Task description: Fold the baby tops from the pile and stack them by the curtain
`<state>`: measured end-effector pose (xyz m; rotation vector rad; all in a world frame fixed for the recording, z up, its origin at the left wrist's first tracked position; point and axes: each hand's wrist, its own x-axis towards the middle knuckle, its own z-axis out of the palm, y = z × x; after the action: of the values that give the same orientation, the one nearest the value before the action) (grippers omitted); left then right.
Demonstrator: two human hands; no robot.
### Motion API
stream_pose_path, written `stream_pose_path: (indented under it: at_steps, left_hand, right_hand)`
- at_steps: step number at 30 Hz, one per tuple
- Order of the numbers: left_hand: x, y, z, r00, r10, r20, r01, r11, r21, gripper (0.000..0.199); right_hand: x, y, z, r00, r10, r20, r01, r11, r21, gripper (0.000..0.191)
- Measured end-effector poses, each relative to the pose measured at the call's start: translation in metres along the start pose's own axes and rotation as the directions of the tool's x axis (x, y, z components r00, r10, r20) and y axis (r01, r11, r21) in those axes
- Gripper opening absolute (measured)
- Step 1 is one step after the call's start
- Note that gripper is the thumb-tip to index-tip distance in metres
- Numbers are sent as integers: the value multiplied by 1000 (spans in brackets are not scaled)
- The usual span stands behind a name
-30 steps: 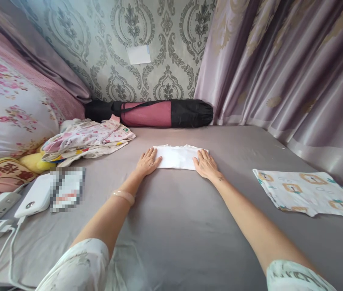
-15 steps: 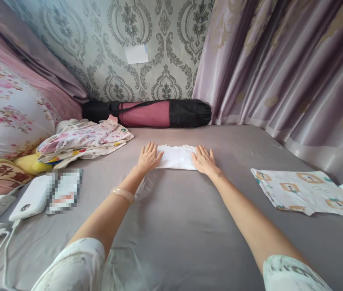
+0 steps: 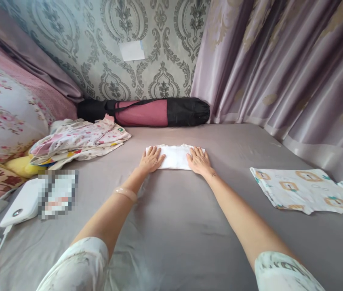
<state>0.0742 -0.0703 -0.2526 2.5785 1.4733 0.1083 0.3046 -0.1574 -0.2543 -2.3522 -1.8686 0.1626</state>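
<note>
A grey-covered bed (image 3: 171,226) fills the foreground, backed by a damask-patterned wall (image 3: 95,40) and, to the right, mauve curtains (image 3: 265,64). A floral cushion (image 3: 4,105) occupies the far left corner; a black-and-pink bag (image 3: 141,113) lies along the far edge. Beside the cushion lie rumpled clothes (image 3: 80,139); a patterned cloth (image 3: 307,190) lies flat towards the right edge, a power bank (image 3: 24,200) near the left. The folded white cloth (image 3: 175,157) lies centrally, towards the far edge. The left hand (image 3: 152,159) and right hand (image 3: 198,160) rest palm-down on its ends, fingers slightly spread. Compared with the preceding frame, both hands lie further inward, exposing the cloth's outer corners.
</note>
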Motion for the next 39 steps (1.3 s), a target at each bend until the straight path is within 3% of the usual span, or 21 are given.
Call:
stream_pose_path:
  at_steps: [4,8,11,18,25,29,32,39]
  left_hand:
    - [4,6,-6,1000,-6,15,5,1000,29,62]
    - [5,24,-12,998,15,-63,-11,998,60,61]
    - [3,33,-9,997,60,-57,-58,998,37,62]
    - [-1,32,1,999,38,8,-38,999,-10,66]
    - [0,34,-5,999,44,7,-44,999,-31,63]
    - [3,45,-9,997,34,-64,-36,999,-23,55]
    - [6,55,-4,985,68,-158,-72,997,-23,53]
    - [9,59,17,992,90,-83,-92,995,-25,55]
  right_hand:
    - [2,-6,-10,1000,13,29,-12,1000,-10,63]
    - [3,-20,-19,1000,-3,-16,3,1000,14,61]
    - [2,-27,-15,999,-31,-24,32,999,42,60]
    - [3,-25,4,999,-29,-26,29,1000,0,59]
    - [4,-26,-2,999,-32,-23,32,999,22,59]
    - [6,-33,-8,999,-46,-28,47,998,43,57]
    - [6,-39,-7,993,-81,-81,85,995,44,55]
    - [4,-40,7,988,-111,-105,114,993,29,54]
